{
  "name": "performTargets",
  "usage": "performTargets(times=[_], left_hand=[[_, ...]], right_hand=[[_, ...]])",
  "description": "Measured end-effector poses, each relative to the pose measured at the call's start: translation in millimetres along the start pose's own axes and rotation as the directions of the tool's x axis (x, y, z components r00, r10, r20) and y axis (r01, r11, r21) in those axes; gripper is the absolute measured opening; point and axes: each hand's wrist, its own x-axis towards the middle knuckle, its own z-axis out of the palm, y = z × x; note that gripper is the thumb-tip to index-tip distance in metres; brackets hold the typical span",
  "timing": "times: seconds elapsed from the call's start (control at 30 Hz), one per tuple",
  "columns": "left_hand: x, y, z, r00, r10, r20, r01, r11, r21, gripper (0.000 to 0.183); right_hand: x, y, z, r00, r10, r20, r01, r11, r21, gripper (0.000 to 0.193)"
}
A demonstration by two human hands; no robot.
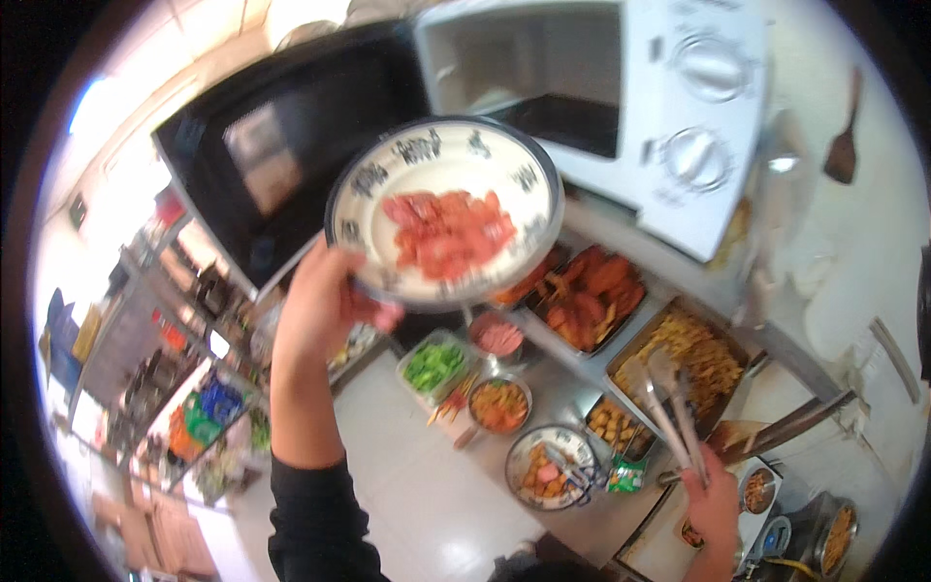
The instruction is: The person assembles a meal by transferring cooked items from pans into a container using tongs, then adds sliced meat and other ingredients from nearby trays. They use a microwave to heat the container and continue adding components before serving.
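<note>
Raised in front of the microwave (592,175) is a white plate (451,155) with a dark rim and blue-grey patterns. Red-pink meat slices (448,233) lie in its middle. My left hand (325,291) grips the plate by its lower left edge, thumb on the rim. The microwave's dark door (320,136) stands open to the left. At the lower right, my right hand (716,500) is closed around metal tongs (674,417), whose tips reach over a tray of yellowish-brown food (693,339). Whether the tips touch the food I cannot tell.
Below the plate, the steel counter holds a tub of chopped greens (433,367), a bowl of orange-red food (499,404), a patterned bowl (553,466) and a tray of reddish-brown meat (587,301). A spatula (842,155) hangs on the right wall. Shelves (145,388) stand left.
</note>
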Motion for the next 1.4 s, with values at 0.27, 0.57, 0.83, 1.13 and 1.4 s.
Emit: performTargets(times=[0.27,0.57,0.83,1.13,1.4], left_hand=[[-237,-76,-41,0.9,-0.298,-0.318,0.288,0.954,-0.08,0.062],[-240,-141,-2,0.726,-0.67,-0.154,0.652,0.742,-0.155,0.06],[-228,-140,-7,0.775,-0.632,-0.034,0.632,0.775,-0.004,0.057],[-239,-142,-15,0.776,-0.626,-0.083,0.628,0.778,0.002,0.055],[-248,-133,-20,0.797,-0.602,-0.057,0.599,0.799,-0.05,0.057]], right_hand=[[23,35,19,0.97,-0.244,0.004,0.241,0.959,0.151,0.051],[22,39,16,0.965,-0.261,0.021,0.255,0.955,0.153,0.051],[9,36,23,0.951,-0.307,-0.044,0.31,0.935,0.169,0.045],[8,38,33,0.959,-0.279,-0.054,0.284,0.949,0.136,0.048],[13,40,38,0.971,-0.224,-0.081,0.234,0.962,0.143,0.049]])
